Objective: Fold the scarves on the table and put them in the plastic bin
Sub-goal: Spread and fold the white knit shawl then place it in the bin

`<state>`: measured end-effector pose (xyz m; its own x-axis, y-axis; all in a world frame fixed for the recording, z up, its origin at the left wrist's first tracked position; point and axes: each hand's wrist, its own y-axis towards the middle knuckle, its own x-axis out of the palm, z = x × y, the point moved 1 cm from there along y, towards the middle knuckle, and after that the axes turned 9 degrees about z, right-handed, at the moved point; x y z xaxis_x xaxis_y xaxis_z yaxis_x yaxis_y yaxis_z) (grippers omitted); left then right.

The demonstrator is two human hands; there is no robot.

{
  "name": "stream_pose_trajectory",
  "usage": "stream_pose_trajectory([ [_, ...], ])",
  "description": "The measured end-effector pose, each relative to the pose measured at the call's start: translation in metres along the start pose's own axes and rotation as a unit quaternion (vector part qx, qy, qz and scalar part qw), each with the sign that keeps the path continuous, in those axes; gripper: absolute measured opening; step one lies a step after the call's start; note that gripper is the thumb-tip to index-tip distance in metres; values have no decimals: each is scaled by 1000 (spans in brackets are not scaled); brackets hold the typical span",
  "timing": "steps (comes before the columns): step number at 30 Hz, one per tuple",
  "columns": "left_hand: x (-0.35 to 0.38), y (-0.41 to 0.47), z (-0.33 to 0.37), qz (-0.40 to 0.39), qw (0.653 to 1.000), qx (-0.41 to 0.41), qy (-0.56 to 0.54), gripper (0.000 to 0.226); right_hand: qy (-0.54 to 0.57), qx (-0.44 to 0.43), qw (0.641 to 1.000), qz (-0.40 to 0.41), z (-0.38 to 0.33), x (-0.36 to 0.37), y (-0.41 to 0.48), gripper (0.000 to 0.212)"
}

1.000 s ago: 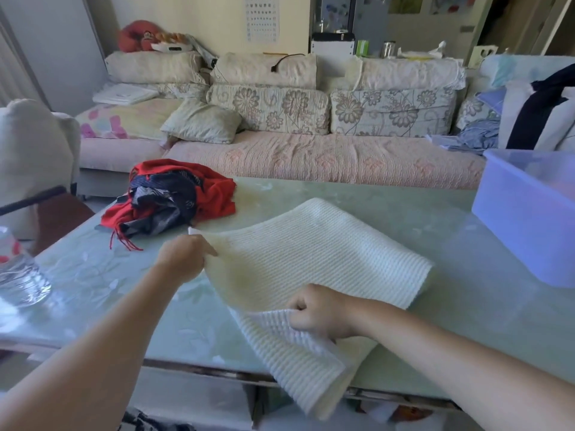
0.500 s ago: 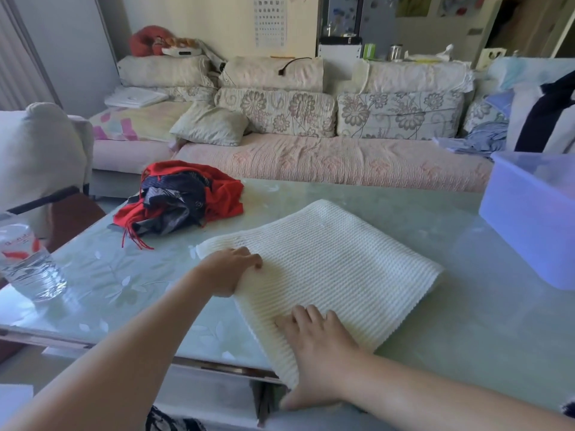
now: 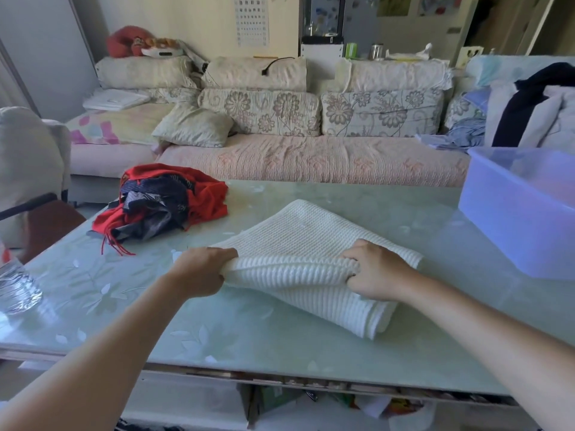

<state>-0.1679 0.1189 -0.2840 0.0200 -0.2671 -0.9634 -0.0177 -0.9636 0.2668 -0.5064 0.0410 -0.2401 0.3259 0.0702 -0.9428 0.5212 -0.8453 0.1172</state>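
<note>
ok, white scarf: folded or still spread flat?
Folded, mid-fold. The white scarf lies in stacked layers on the table; both hands grip a doubled edge.

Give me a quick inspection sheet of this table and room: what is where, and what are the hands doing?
Surface: pale green glass table with a leaf pattern.
Job's things: white knitted scarf, partly folded, near the front middle; red scarf and dark patterned scarf heaped together at far left; plastic bin at right, contents cannot be told.
Clutter: plastic water bottle at the left edge.
Hands: left hand and right hand each grip a fold of the white scarf.
Cables: a black cable on the sofa back.
Surroundings: sofa with cushions behind; clothes piled at right.
</note>
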Motion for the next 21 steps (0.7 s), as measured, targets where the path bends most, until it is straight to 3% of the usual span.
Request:
stream_pose_trajectory([
  [3, 14, -7, 2, -67, 997, 48, -14, 64, -31, 12, 998, -48, 0, 6, -6, 54],
  [5, 14, -5, 3, -63, 997, 40, -37, 64, -46, -34, 998, -29, -11, 20, -18, 67],
  [8, 8, 3, 6, -84, 996, 39, -15, 57, -46, -119, 992, 21, -28, 29, -34, 51],
  [10, 5, 6, 11, -154, 987, 48, 28, 57, -30, -131, 991, -26, -36, 30, -41, 44],
  [12, 6, 3, 17, -165, 983, 66, 34, 66, -34, -122, 987, -103, -40, 32, -47, 62],
  [14, 8, -2, 19, -152, 983, 84, 53, 70, -68, -117, 980, -146, -42, 37, -53, 70],
  [17, 5, -1, 17, -97, 991, 51, 78, 47, -23, -102, 983, -148, -37, 38, -47, 26],
  [21, -27, 29, 21, 141, 980, 66, 126, 36, 154, 14, 984, -83, -5, 13, -21, 24],
])
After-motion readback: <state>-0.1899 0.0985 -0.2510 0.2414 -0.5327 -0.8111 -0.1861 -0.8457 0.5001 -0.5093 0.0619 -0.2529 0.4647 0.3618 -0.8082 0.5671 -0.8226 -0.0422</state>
